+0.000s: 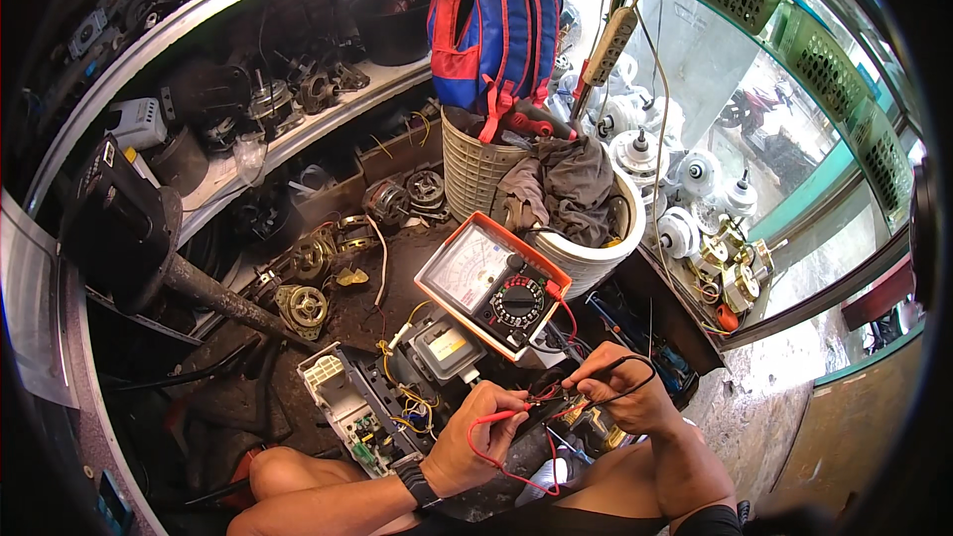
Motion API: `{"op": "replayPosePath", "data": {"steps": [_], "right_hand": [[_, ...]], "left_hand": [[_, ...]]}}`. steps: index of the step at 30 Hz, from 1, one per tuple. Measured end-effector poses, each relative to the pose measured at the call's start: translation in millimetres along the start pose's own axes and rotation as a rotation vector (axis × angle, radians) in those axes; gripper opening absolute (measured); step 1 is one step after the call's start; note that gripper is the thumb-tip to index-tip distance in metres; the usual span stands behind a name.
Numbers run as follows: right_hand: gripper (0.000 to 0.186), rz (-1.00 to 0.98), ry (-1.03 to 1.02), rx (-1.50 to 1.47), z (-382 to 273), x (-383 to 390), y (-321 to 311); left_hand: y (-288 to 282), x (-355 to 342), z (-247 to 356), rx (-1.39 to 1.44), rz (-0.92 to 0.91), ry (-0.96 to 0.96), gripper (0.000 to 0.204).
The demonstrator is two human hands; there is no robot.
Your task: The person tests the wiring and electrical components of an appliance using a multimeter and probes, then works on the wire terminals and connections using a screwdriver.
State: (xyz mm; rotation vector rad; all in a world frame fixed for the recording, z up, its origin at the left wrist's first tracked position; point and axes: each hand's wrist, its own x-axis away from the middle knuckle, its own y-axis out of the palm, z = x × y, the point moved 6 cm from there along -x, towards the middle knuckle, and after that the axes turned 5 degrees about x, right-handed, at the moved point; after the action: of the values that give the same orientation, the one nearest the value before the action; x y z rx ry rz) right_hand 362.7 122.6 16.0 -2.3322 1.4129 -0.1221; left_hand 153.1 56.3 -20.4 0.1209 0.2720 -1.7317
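Note:
Low in the middle, my left hand (472, 437) pinches a red test probe (503, 415), whose red lead loops down over my lap. Opposite it, my right hand (635, 395) is closed with its fingertips pinched around a black test lead (647, 365); the probe end is mostly hidden by the fingers. Both hands meet over thin wires and a dark part too small to make out. Just beyond them, an analog multimeter (496, 283) in an orange case leans face up. To its left lie a boxy grey metal part (442, 349) and a circuit board assembly (352, 417) with yellow wires.
Several bare motors (303, 308) sit on the dark floor. A white bucket (586, 263) holds rags, beside a woven basket (472, 174) under a blue and red backpack (511, 35). Motor parts fill the left shelf (308, 129); white gear units (640, 154) stand behind glass.

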Motion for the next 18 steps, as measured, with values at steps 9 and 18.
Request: {"op": "replayPosePath", "data": {"steps": [9,18], "right_hand": [[0.008,-0.023,-0.004,0.011,-2.6,-1.7,0.6],[0.01,-0.039,0.015,0.028,-2.5,-2.0,-1.7]], "left_hand": [[0.1,1.7,-3.4,-0.001,-0.001,-0.008,0.014],[-5.4,-0.1,5.7,-0.069,0.036,0.007,0.017]]}}
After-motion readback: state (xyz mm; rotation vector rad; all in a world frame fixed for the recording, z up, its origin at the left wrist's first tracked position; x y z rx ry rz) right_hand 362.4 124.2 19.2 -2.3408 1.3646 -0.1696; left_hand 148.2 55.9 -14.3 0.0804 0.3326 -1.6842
